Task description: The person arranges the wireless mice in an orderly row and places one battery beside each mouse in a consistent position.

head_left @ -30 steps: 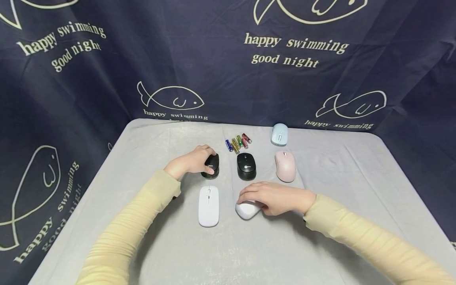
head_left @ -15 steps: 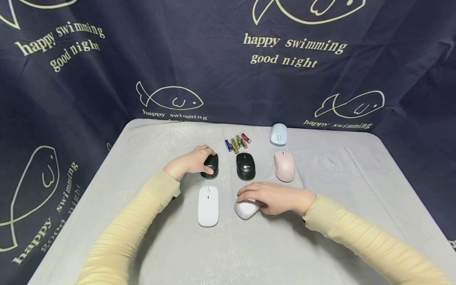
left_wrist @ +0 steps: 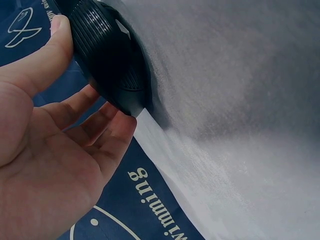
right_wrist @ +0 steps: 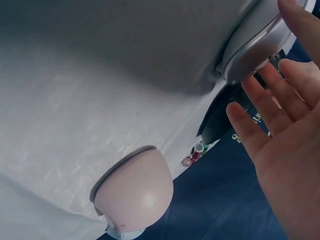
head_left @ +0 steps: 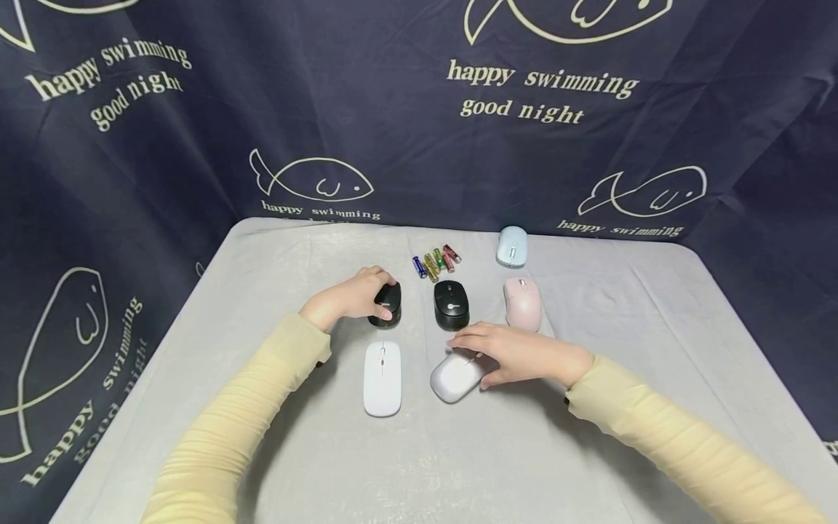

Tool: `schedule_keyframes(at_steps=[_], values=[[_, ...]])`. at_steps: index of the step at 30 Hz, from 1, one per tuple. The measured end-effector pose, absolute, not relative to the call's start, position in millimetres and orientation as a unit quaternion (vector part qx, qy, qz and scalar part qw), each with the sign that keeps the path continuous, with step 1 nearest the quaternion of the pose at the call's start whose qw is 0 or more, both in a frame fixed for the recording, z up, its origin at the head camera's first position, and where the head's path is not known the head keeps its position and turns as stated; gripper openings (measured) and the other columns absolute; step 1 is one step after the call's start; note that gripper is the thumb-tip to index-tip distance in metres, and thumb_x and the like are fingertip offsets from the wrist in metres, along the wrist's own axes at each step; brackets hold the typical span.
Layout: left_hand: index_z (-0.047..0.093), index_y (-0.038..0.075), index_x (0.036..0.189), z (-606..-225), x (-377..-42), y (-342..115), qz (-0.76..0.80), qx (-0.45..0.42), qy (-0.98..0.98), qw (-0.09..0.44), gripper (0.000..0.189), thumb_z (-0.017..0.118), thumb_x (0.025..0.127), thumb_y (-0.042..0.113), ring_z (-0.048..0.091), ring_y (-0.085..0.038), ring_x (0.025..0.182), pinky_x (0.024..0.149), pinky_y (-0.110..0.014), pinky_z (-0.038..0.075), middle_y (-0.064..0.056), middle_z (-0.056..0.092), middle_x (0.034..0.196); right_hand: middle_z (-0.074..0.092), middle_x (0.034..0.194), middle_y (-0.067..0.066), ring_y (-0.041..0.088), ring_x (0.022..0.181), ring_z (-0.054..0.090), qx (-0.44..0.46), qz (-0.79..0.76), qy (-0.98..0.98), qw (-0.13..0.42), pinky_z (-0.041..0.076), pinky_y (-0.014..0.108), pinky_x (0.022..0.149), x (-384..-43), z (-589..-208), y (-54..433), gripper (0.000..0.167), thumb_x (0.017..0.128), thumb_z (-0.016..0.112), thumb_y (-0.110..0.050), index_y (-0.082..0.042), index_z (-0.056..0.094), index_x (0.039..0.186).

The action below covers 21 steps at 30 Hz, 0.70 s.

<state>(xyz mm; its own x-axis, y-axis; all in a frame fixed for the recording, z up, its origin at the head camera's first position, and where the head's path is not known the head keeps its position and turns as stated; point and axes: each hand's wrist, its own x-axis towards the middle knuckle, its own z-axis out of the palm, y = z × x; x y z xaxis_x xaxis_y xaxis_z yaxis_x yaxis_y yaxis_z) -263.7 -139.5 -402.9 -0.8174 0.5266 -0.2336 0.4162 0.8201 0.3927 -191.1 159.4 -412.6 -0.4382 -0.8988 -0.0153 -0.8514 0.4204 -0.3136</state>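
Grey cloth [head_left: 419, 466] beneath, left hand [head_left: 353, 295] grips black mouse [head_left: 389, 300]; right hand [head_left: 520, 354] splays loosely over silver mouse [head_left: 453, 377].

On the table [head_left: 366, 466] we see two mice [head_left: 382, 382] before a row of three [head_left: 452, 300], batteries [head_left: 431, 268] behind its middle, another mouse [head_left: 512, 247] behind its right end.

The left black mouse [head_left: 388, 306] shows parallel ribbed lines on its side; the middle mouse [head_left: 452, 304] is also black. One mouse [head_left: 382, 386] is plain white, the tilted mouse [head_left: 450, 380] pale grey with silvery edge, the others pink [head_left: 523, 304] and light blue [head_left: 512, 246]. The batteries [head_left: 430, 268] are blue, gold, green and red. The bench [head_left: 419, 466] is pale grey, the sleeves [head_left: 229, 407] are pale yellow, and the navy curtain [head_left: 406, 109] carries cream fish outlines and lettering.
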Motion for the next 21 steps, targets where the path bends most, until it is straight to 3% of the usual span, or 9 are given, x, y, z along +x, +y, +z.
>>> schedule_keyframes(at_steps=[16,21], values=[[0.048,-0.001,0.132,-403.4,-264.3,-139.0,0.167,0.253,0.938,0.167,0.065,0.076,0.079,0.025,0.037,-0.033,0.128,0.108,-0.044,0.032,-0.019,0.044,0.137,0.056,0.126,0.007,0.024,0.118,0.051,-0.541,-0.093,0.831,0.089,0.043,0.038,0.1,-197.3,-414.9,159.0,0.063,0.07,0.081,-0.025,-0.007,0.057,0.126],[0.048,-0.002,0.132,-402.7,-264.4,-139.4,0.166,0.255,0.938,0.166,0.065,0.076,0.08,0.025,0.036,-0.034,0.129,0.109,-0.044,0.031,-0.02,0.044,0.137,0.058,0.118,0.007,0.024,0.111,0.054,-0.566,-0.104,0.815,0.061,0.047,0.037,0.094,-200.2,-417.0,158.4,0.061,0.065,0.081,-0.022,-0.005,0.06,0.119]])
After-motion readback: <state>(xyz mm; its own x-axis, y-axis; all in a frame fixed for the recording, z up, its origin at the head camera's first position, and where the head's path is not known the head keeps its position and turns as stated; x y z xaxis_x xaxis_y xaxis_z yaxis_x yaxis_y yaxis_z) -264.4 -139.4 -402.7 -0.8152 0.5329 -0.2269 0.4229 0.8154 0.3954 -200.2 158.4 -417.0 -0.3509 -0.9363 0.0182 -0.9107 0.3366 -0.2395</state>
